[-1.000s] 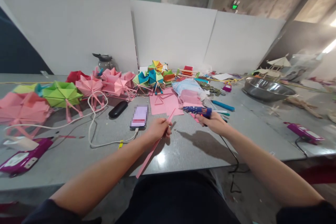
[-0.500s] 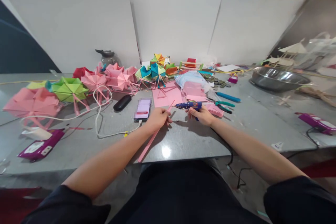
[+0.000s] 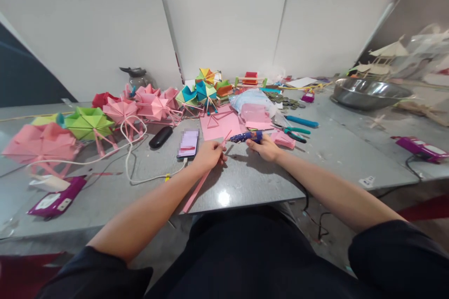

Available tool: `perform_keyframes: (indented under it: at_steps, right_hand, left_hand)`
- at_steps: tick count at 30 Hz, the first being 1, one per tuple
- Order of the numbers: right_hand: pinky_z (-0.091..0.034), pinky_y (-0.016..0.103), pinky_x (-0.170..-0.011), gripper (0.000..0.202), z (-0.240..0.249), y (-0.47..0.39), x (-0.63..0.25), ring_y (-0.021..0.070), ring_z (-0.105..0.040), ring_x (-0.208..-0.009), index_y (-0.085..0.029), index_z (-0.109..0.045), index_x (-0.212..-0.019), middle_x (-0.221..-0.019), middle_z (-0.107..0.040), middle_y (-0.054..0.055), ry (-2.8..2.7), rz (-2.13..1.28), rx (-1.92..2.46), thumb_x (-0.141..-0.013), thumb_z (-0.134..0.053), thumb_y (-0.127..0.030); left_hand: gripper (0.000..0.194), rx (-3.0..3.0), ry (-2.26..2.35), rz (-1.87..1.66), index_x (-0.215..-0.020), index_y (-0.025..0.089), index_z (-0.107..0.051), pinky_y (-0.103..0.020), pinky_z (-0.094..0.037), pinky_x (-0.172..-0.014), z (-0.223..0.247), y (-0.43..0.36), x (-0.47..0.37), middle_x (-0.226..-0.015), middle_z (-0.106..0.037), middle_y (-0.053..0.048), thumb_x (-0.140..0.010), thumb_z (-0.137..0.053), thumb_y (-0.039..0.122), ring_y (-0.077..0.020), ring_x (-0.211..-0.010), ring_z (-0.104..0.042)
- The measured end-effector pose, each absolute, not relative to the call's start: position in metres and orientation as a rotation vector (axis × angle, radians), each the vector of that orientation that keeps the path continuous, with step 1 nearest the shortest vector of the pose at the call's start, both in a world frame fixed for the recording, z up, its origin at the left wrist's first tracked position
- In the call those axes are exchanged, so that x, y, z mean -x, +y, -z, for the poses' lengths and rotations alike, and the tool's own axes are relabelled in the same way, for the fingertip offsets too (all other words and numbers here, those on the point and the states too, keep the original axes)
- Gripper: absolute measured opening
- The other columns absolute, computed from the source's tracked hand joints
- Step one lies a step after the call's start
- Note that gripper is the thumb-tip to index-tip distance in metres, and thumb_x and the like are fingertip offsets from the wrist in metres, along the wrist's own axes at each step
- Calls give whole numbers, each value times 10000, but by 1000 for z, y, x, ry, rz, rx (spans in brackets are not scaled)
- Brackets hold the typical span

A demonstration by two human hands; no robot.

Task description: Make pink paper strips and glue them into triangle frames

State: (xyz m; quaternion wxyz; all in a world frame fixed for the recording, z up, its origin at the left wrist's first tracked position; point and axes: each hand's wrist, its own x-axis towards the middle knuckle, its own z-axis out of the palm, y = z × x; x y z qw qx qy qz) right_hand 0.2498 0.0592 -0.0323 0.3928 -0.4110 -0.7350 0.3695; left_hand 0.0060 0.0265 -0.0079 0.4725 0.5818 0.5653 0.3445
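Observation:
My left hand is closed on a long pink paper strip, which slants from the table's front edge up past my fingers. My right hand grips a dark blue patterned glue gun. The gun's nozzle points left and meets or nearly meets the strip's upper end, just above my left fingers. Behind the hands lies a pink paper sheet with a folded pink triangle on it. Beside my left wrist is a phone on a white cable.
Folded paper umbrellas in pink, green and other colours crowd the left and back. A black case lies near the phone. Green-handled pliers, a blue tool and a steel bowl are rightward. Purple power strips sit at both sides.
The glue gun has turned slightly in my right hand and moved a little left, its nozzle closer to the strip. My left hand keeps its hold. The whole view has shifted slightly.

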Motion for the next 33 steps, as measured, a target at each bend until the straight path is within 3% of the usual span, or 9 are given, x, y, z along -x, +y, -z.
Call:
perform_keyframes:
  at_steps: [9, 33]
  right_hand:
    - [-348, 323, -558, 596, 28, 57, -248, 165, -403, -625, -246, -537, -650, -594, -486, -5, -1912, -862, 1033, -855, -670, -791]
    - [-410, 341, -622, 607, 23, 65, -255, 189, -447, -650, -239, -528, -701, -597, -475, -1, -1868, -710, 1157, -836, -590, -828]
  left_hand:
    - [218, -1450, 1399, -849, -833, 151, -683, -222, -426, -482, 9, 27, -6, -589, -692, -14, -1018, -574, 189, -102, -425, -562]
    - [265, -1473, 1433, -803, -859, 134, -661, -213, -442, -494, -2, 21, -9, -574, -668, 8, -1033, -468, 84, -85, -424, -555]
